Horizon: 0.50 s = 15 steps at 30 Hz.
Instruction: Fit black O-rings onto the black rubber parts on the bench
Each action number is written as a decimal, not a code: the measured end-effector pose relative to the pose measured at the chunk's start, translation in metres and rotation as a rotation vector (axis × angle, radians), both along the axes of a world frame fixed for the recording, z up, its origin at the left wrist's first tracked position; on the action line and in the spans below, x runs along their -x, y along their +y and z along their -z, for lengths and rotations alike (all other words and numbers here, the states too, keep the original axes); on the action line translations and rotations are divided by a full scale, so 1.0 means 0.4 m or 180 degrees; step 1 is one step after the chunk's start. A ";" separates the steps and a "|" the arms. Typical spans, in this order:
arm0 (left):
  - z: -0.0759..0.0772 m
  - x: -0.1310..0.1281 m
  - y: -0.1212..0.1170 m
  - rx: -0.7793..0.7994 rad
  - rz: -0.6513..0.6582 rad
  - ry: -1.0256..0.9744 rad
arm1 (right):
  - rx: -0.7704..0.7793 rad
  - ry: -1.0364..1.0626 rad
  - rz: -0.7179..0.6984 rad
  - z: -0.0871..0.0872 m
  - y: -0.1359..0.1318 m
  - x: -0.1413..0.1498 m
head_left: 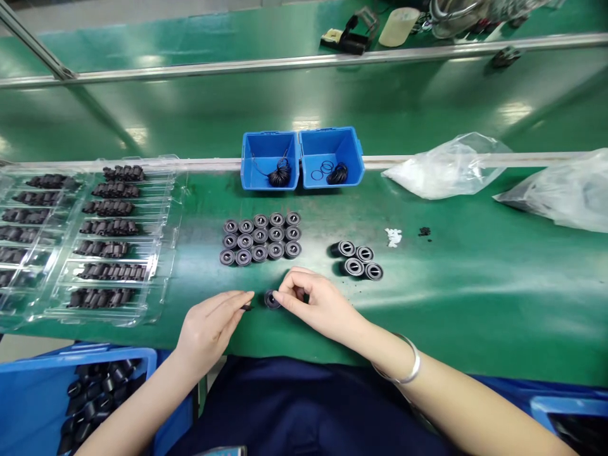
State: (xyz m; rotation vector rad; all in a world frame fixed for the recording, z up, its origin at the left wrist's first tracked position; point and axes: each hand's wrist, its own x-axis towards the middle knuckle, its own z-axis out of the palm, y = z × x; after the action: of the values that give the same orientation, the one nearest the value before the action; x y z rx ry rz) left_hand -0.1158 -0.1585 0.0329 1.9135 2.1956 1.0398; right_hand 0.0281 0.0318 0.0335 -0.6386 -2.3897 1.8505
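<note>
My left hand (pixel 209 326) pinches a small black part (pixel 247 308) between thumb and fingertips, just left of a single black round housing (pixel 271 299). That housing stands upright on the green bench, its round opening facing up. My right hand (pixel 316 301) has its thumb and index finger closed at the housing's right rim; the other fingers are curled. Beyond my hands, several similar black housings (pixel 259 235) stand in tidy rows, each with a pale slit in its top. A smaller group of black housings (pixel 354 266) stands to the right, some of them tilted.
Two blue bins (pixel 270 142) (pixel 327 139) at the back hold black rubber rings. Clear trays (pixel 164 253) of black parts lie left. White bits (pixel 393 237), black bits (pixel 424 232) and plastic bags (pixel 446 168) are right. A blue crate (pixel 28 392) of black parts stands lower left.
</note>
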 end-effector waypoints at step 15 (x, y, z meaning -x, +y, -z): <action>0.024 -0.041 -0.009 0.0182 0.1117 0.1195 | -0.0148 -0.0029 0.0077 0.007 -0.005 0.017</action>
State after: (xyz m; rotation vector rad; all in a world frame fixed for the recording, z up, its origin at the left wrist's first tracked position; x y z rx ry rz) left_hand -0.0995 -0.1622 0.0232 2.5111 1.9021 0.5961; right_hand 0.0212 0.0298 0.0306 -0.6701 -2.4118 1.7810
